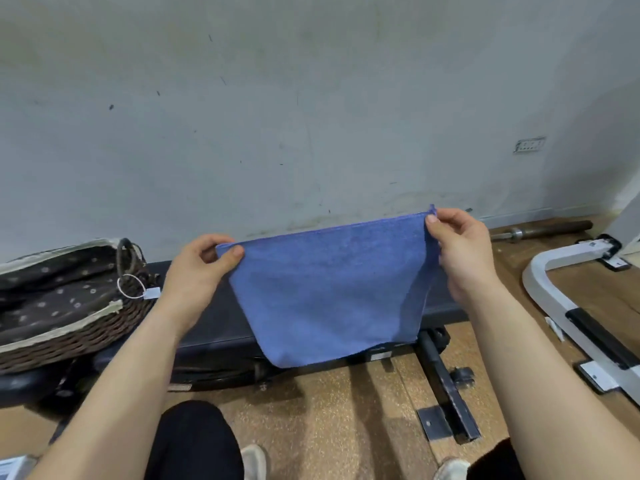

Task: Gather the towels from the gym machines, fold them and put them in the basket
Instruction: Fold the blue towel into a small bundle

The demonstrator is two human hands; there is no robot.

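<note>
Towel (329, 289) mid-fold, held up over the bench's front edge.
Black bench (214, 327) runs along the wall, with the wicker basket (86, 341) on its left end. The blue towel hangs taut, bottom edge free. Left hand (197, 268) and right hand (460, 251) are wide apart, each pinching a top corner. Next, by my read: bring the corners together for another fold, then basket it.

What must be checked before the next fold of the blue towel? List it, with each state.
1. The blue towel hangs smooth, top edge taut: ok.
2. The left hand pinches its top left corner: ok.
3. The right hand pinches its top right corner: ok.
4. The bench behind it is free for laying it down: cannot tell, partly hidden.
5. The basket at the left is open on top: ok.
</note>
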